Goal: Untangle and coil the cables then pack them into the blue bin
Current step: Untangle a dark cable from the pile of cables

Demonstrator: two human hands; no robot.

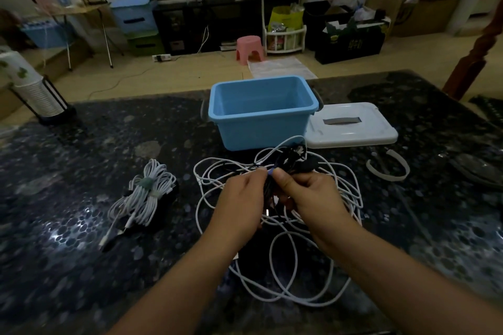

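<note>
A dark speckled stone table fills the lower view and carries everything the job needs within easy reach. At its far middle stands the blue bin, open and with nothing visible inside, its mouth facing up, so no cable has been packed yet. Its white lid lies flat just beside it on the right, probably set aside to keep the opening free.

Directly in front of the bin sprawls the loose white cable, its loops overlapping and running under both forearms; this one is plainly not yet sorted. To the left, well apart from that mess, rests a white coiled bundle cinched by a pale green tie, apparently finished and waiting to go in.

Above the tangle, the left hand and right hand meet over a black cable bundle. The right hand's fingers curl around the gathered black strands, holding them together, while the left hand's fingertips pinch at a small purple tie at the bundle's waist, seemingly fastening it. A curved white strap lies spare at the right.
</note>
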